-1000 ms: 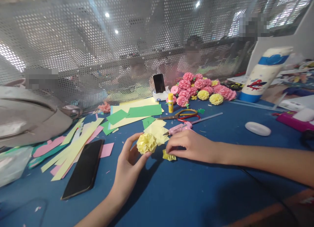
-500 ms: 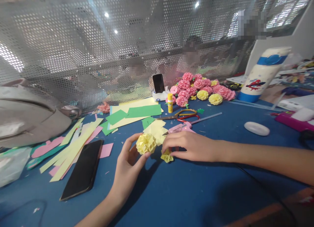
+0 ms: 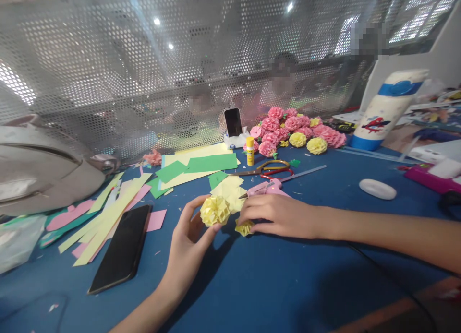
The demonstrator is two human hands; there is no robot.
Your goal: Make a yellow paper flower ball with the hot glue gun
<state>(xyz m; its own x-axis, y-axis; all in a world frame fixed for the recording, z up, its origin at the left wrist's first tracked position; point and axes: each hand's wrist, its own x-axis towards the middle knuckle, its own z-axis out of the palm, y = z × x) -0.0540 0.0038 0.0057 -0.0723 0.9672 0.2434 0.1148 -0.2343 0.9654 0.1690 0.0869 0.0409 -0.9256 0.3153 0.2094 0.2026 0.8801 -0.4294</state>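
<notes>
Between the thumb and fingers of my left hand (image 3: 192,237) is a round yellow paper flower (image 3: 215,211), raised above the blue table. My right hand (image 3: 268,215) reaches in from the right, its fingers curled over a smaller folded yellow paper piece (image 3: 244,228); the fingertips partly cover it. Just beyond the right hand lies a pink glue gun (image 3: 264,187), partly hidden by that hand, with its dark tip at the fingers. Cut pale yellow paper pieces (image 3: 227,191) lie behind the flower.
Scissors (image 3: 264,170), a glue stick (image 3: 249,151) and green paper (image 3: 211,162) lie farther back. Pink paper flowers (image 3: 281,126) are heaped behind them. At left are a black phone (image 3: 122,249), paper strips (image 3: 115,218) and a bag (image 3: 43,165); at right, a bottle (image 3: 387,110) and white oval object (image 3: 377,189).
My right hand's fingers have closed down further over the small yellow piece, and less of it shows. My left hand and its flower have hardly moved.
</notes>
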